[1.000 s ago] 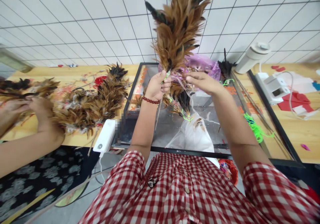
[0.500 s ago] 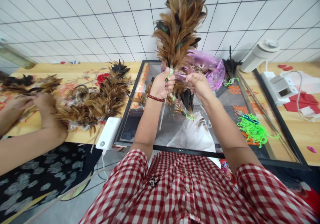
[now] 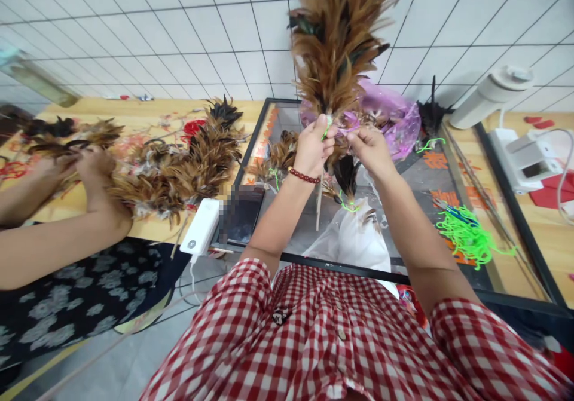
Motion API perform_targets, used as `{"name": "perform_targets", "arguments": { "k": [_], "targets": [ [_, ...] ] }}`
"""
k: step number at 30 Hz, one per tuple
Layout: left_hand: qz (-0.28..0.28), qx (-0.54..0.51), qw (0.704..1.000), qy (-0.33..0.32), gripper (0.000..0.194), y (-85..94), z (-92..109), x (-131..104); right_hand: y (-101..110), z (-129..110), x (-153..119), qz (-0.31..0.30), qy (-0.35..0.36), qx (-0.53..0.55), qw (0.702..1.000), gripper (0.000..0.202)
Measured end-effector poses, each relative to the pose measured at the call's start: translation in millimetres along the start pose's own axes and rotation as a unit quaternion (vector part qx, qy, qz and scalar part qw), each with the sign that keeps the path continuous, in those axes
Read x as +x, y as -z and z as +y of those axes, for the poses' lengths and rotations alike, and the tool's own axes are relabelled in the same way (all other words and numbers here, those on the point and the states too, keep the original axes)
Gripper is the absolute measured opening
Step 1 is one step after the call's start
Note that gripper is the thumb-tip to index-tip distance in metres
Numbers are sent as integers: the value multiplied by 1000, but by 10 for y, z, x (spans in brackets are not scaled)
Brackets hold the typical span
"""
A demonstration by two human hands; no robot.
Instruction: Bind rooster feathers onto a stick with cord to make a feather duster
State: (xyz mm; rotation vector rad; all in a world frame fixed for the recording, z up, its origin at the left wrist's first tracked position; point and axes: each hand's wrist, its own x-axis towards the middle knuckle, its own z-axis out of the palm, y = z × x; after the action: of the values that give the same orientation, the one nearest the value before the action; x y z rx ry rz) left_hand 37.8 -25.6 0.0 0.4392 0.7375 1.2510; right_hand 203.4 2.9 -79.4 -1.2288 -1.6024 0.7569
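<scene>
My left hand (image 3: 315,144) is closed around the lower end of a feather duster (image 3: 338,54), just under its brown and black feathers. The duster stands upright, and its thin stick (image 3: 318,207) pokes out below my fist. A bit of bright green cord shows at my left thumb. In my right hand (image 3: 368,149), thumb and fingers pinch a thin purple strip (image 3: 347,124) that stretches across to the duster's neck. Under my hands, a dark-tipped feather bunch (image 3: 346,177) tied with green cord lies by a white plastic bag (image 3: 354,239).
A black-framed glass panel (image 3: 341,265) lies on the wooden table. Around it are a purple bag (image 3: 394,120), green cords (image 3: 466,236), a white bottle (image 3: 491,96) and a power bank (image 3: 200,226). To the left, a co-worker's hands (image 3: 85,162) handle feathers beside another duster (image 3: 192,168).
The view has shifted slightly, so most things sit a little farther right. My hands keep their grips on the duster and the purple strip. The duster's feathers reach higher in view.
</scene>
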Motion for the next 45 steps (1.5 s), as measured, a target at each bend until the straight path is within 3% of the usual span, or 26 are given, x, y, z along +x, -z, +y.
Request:
{"name": "perform_targets", "arguments": {
  "k": [3, 4, 5, 7, 10, 13, 18, 20, 22, 24, 26, 29, 34, 38, 41, 45],
  "targets": [
    [-10, 15, 1000, -21, 38, 43, 203, -58, 7, -70, -171, 111, 92, -169, 975, 39],
    [-4, 30, 999, -10, 41, 75, 295, -79, -9, -124, -240, 115, 108, -202, 967, 39],
    [0, 38, 999, -8, 41, 109, 385, -98, -41, -187, -302, 90, 117, -227, 963, 38],
    [-7, 36, 999, -22, 43, 170, 525, -128, -155, -315, -379, -28, 107, -271, 956, 35],
    [-22, 22, 999, -42, 42, 206, 581, -146, -391, -428, -322, -185, 26, -356, 916, 32],
    [-11, 17, 999, -29, 36, 195, 519, -122, -598, -407, -139, -206, -82, -402, 889, 36],
    [-16, 23, 999, -38, 38, 199, 441, -28, -786, -229, 45, -216, -196, -382, 877, 41],
    [-18, 20, 999, -36, 38, 208, 431, 6, -767, -158, 50, -219, -187, -355, 890, 35],
    [-17, 13, 999, -25, 37, 210, 420, 32, -674, -100, 42, -206, -168, -276, 924, 21],
    [-12, 4, 1000, -10, 38, 202, 402, 53, -522, -62, 34, -154, -159, -135, 966, 7],
    [-6, -3, 1000, 4, 39, 192, 374, 77, -344, -49, 30, -86, -158, 22, 983, 16],
    [-2, -10, 1000, 21, 38, 185, 317, 123, -108, -84, 31, -33, -133, 173, 975, 31],
    [-10, 14, 998, 63, 35, 196, 224, 180, 26, -285, 15, 58, -129, 276, 951, 40],
    [-26, 37, 997, 70, 40, 197, 126, 208, -123, -486, -47, 5, -146, 339, 929, 42],
    [-6, 50, 998, 50, 43, 182, 20, 233, -294, -569, -84, -19, -157, 384, 910, 47],
    [23, 63, 998, 21, 42, 145, -119, 246, -424, -572, -84, 28, -151, 386, 910, 49]
  ]
}}
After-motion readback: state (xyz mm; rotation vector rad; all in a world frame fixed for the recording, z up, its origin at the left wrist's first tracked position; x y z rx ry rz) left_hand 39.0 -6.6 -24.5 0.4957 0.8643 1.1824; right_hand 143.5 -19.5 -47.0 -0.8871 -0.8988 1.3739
